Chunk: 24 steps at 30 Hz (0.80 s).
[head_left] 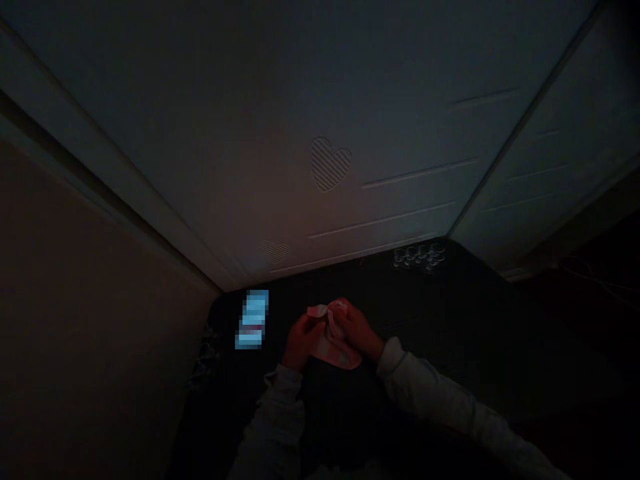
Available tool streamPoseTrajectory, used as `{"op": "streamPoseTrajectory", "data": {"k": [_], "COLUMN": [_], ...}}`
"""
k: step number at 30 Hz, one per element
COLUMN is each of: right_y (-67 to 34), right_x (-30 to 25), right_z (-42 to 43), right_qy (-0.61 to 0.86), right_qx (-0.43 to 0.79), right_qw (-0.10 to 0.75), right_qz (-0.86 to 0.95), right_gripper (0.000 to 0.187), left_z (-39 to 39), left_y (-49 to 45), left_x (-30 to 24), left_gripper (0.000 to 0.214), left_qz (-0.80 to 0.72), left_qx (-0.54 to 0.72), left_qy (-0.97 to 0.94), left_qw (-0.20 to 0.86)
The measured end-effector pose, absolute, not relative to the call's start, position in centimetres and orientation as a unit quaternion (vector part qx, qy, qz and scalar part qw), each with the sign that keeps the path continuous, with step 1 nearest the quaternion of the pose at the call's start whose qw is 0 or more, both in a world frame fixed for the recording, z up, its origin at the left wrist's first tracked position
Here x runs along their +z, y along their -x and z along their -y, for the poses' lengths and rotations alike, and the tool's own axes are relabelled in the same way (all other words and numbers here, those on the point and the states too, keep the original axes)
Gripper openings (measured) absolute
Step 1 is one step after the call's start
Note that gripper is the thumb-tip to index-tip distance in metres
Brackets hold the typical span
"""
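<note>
In dim light, a pinkish patterned cloth (340, 355) is bunched between both hands, low over the dark table. My left hand (298, 341) grips its left side, fingers closed. On the other side, my right hand (359, 329) has its fingers pressed into the gathered upper part. The lower part of the cloth hangs loose or lies below the hands; I cannot tell if it touches the tabletop. If something small is wrapped inside the folds, it is hidden.
A glowing phone-like screen (253, 320), blurred into blocks, lies left of my hands. Several small clear glasses (419, 256) stand at the back right of the dark table (400, 300). Faint glassy shapes (206, 353) sit at the left edge. Behind rises a pale panel (250, 167) with heart reliefs.
</note>
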State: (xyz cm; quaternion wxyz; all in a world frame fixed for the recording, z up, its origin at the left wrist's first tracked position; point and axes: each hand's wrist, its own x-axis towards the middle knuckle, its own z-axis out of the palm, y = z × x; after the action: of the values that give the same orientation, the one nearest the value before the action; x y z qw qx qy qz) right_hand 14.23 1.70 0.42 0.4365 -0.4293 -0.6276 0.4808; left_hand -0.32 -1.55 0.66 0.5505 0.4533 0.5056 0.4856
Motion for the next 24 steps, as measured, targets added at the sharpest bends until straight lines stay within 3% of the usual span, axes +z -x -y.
{"op": "streamPoseTrajectory", "data": {"k": [24], "right_y": [-14.27], "right_x": [0.05], "right_z": [-1.9], "right_qy": [0.424], "right_qx": [0.479], "right_qw": [0.437], "right_qz": [0.632], "right_gripper": [0.022], "left_z": [1.47], "left_y": [0.43], "left_x": [0.68], "left_gripper": [0.031], "left_qz": [-0.5], "left_qx": [0.481], "left_qy": [-0.456], "left_qw": [0.557]}}
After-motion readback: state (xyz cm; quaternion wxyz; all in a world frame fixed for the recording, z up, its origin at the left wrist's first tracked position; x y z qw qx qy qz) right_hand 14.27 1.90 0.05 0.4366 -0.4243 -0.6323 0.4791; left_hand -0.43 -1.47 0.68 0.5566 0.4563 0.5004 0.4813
